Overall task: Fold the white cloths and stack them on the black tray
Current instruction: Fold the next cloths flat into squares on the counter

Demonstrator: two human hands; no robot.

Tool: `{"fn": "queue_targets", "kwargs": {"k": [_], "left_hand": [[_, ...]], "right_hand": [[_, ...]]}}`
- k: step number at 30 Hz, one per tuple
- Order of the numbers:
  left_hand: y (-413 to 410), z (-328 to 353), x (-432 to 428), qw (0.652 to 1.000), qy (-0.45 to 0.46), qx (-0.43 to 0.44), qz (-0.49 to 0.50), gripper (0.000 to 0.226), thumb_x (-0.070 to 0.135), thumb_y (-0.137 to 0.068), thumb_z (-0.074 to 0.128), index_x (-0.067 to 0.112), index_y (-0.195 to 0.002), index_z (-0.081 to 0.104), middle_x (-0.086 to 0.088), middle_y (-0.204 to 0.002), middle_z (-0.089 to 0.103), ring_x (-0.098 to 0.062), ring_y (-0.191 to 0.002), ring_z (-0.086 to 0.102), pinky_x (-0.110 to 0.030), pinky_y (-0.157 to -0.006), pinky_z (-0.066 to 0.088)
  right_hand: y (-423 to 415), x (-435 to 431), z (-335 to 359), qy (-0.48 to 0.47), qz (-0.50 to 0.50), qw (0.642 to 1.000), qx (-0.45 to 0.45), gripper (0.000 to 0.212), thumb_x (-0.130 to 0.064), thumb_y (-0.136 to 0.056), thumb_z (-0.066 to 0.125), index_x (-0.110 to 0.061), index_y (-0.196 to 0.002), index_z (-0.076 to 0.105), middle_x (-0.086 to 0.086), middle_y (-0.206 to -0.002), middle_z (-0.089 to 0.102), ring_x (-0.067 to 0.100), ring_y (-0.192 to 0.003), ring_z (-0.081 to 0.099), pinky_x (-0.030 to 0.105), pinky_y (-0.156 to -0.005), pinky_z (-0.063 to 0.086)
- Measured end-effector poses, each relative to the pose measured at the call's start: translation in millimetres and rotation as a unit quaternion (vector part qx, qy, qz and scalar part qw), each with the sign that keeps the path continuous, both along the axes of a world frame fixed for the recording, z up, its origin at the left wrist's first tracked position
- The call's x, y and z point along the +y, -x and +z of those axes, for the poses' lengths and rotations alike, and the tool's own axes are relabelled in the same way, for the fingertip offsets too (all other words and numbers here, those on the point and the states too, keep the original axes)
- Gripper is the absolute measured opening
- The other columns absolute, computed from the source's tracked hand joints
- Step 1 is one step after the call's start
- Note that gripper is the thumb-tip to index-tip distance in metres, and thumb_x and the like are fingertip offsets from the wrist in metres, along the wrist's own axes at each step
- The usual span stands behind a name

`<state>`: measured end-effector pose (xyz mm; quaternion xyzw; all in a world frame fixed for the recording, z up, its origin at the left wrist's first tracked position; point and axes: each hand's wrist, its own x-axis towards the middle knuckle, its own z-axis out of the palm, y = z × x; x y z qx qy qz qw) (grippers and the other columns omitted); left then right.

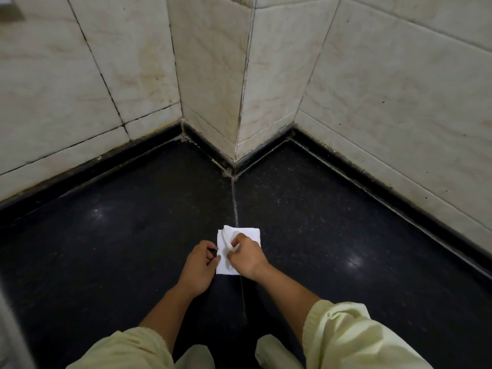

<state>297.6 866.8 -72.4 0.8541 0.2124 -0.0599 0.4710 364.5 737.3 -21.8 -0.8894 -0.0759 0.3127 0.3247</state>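
Tiled wall corner [241,102]; black surface [106,235] below it. In front of the corner: right hand [247,258] pinching a raised flap of the white cloth [251,234]; left hand [199,265] curled at its edge, grip indeterminate. Step, apparently: folding. Next: lay flap flat, edges aligned.

**Dim light, two glints**

The black surface [133,235] is dark, with pale glare spots left and right of the white cloth [253,233], which looks overbright. Far from the cloth, the wall tiles [399,89] show bowed lines, and the lower-left edge blurs.
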Motion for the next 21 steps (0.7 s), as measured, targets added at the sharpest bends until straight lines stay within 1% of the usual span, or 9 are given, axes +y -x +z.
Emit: {"fn": "queue_targets", "kwargs": {"k": [3, 6, 11, 12, 13, 15, 16, 18, 21], "left_hand": [[-1, 0, 0, 1.000, -0.006, 0.002, -0.004, 0.014, 0.013, -0.094, 0.054, 0.024, -0.101, 0.053, 0.000, -0.092, 0.055, -0.015, -0.082, 0.054, -0.020, -0.071, 0.043], [-1, -1, 2, 1.000, -0.008, 0.001, -0.004, 0.015, 0.011, -0.096, 0.047, 0.023, -0.102, 0.054, 0.001, -0.094, 0.056, -0.011, -0.082, 0.053, -0.018, -0.069, 0.039], [-2, 1, 2, 1.000, -0.005, 0.003, 0.002, 0.020, 0.009, -0.098, 0.039, 0.018, -0.103, 0.056, -0.001, -0.100, 0.059, -0.011, -0.088, 0.055, -0.021, -0.072, 0.039], [-2, 2, 2, 1.000, -0.003, 0.006, 0.006, 0.019, 0.011, -0.099, 0.039, 0.018, -0.101, 0.056, -0.002, -0.100, 0.060, -0.012, -0.088, 0.056, -0.022, -0.072, 0.040], [-2, 2, 2, 1.000, -0.001, 0.010, 0.009, 0.017, 0.014, -0.099, 0.040, 0.018, -0.100, 0.056, -0.002, -0.099, 0.061, -0.013, -0.088, 0.057, -0.023, -0.072, 0.040], [-2, 4, 1, 1.000, 0.011, 0.016, 0.016, 0.015, 0.024, -0.100, 0.043, 0.018, -0.098, 0.057, -0.004, -0.099, 0.062, -0.013, -0.086, 0.058, -0.023, -0.070, 0.041], [-3, 7, 1, 0.999, 0.023, 0.020, 0.020, 0.016, 0.029, -0.099, 0.046, 0.017, -0.099, 0.057, -0.004, -0.099, 0.062, -0.013, -0.085, 0.058, -0.023, -0.069, 0.041], [-4, 13, -1, 0.998, 0.046, 0.028, 0.025, 0.019, 0.035, -0.094, 0.057, 0.017, -0.100, 0.056, -0.004, -0.097, 0.061, -0.012, -0.081, 0.058, -0.020, -0.065, 0.041], [-4, 18, 1, 0.997, 0.051, 0.060, -0.011, 0.033, 0.022, -0.082, 0.074, 0.018, -0.107, 0.052, -0.003, -0.097, 0.057, -0.008, -0.080, 0.054, -0.014, -0.066, 0.041]], "right_hand": [[1, 2, -3, 0.002, 0.005, 1.000, -0.002, 0.022, -0.016, -0.089, 0.052, -0.012, -0.111, 0.052, 0.012, -0.103, 0.066, 0.025, -0.097, 0.062, 0.033, -0.083, 0.049], [2, 3, -6, -0.002, 0.018, 1.000, 0.009, 0.024, -0.019, -0.090, 0.053, -0.013, -0.113, 0.053, 0.011, -0.104, 0.066, 0.023, -0.096, 0.061, 0.030, -0.079, 0.047], [0, -2, -9, -0.007, 0.050, 0.999, 0.016, 0.027, -0.027, -0.090, 0.058, -0.015, -0.115, 0.054, 0.000, -0.092, 0.061, 0.014, -0.084, 0.056, 0.018, -0.064, 0.040], [-1, -3, -9, -0.012, 0.052, 0.998, 0.020, 0.028, -0.028, -0.091, 0.059, -0.016, -0.116, 0.055, -0.001, -0.092, 0.059, 0.013, -0.083, 0.055, 0.017, -0.063, 0.039], [-2, -4, -8, -0.017, 0.049, 0.998, 0.025, 0.029, -0.028, -0.091, 0.058, -0.016, -0.117, 0.055, -0.001, -0.093, 0.059, 0.013, -0.084, 0.055, 0.017, -0.065, 0.041], [-7, -7, -6, -0.036, 0.019, 0.999, 0.032, 0.026, -0.026, -0.092, 0.058, -0.016, -0.116, 0.058, 0.000, -0.094, 0.061, 0.014, -0.084, 0.058, 0.024, -0.076, 0.047], [-9, -10, -4, -0.050, -0.006, 0.998, 0.035, 0.021, -0.023, -0.092, 0.057, -0.016, -0.112, 0.060, 0.002, -0.092, 0.063, 0.015, -0.080, 0.060, 0.029, -0.079, 0.051], [-16, -20, -1, -0.066, -0.056, 0.996, 0.032, 0.011, -0.015, -0.091, 0.055, -0.015, -0.099, 0.062, 0.005, -0.086, 0.066, 0.016, -0.071, 0.062, 0.034, -0.078, 0.055], [-25, -43, 1, -0.038, -0.097, 0.995, 0.005, 0.011, -0.013, -0.089, 0.052, -0.016, -0.087, 0.062, 0.006, -0.085, 0.068, 0.024, -0.080, 0.067, 0.037, -0.079, 0.057]]}}
